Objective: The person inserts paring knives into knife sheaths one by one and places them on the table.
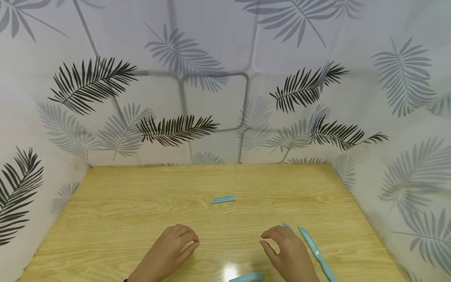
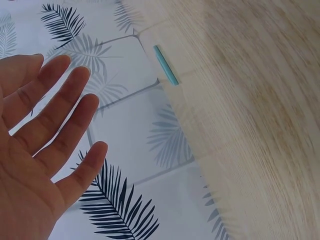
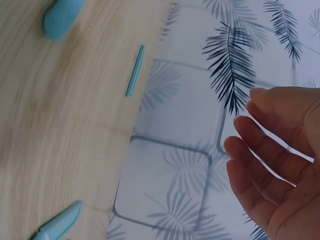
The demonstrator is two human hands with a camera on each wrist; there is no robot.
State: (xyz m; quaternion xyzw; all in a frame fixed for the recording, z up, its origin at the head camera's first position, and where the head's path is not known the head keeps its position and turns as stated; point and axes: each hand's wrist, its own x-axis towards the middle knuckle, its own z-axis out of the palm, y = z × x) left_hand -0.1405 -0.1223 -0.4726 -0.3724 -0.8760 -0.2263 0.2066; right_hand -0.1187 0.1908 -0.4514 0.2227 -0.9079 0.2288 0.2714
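My left hand (image 1: 175,248) hovers above the table, fingers loosely bent and holding nothing; the left wrist view shows that hand (image 2: 50,130) with its fingers spread. Across from it my right hand (image 1: 287,250) is likewise raised and holds nothing, its fingers (image 3: 270,170) relaxed. Just right of the right hand lies a long light-blue knife (image 1: 314,247), blade pointing away. A small light-blue tip (image 1: 287,226) shows behind that hand, the remainder hidden. Farther back lies a short, flat, blade-shaped light-blue piece (image 1: 223,199) with dark marks. A curved light-blue piece (image 1: 248,277) is cut off by the near edge.
The wood-grain table (image 1: 141,196) meets a pale, leaf-patterned covering (image 1: 218,98) at its back, which also runs along both sides. A bright light reflection sits on the near part of the tabletop.
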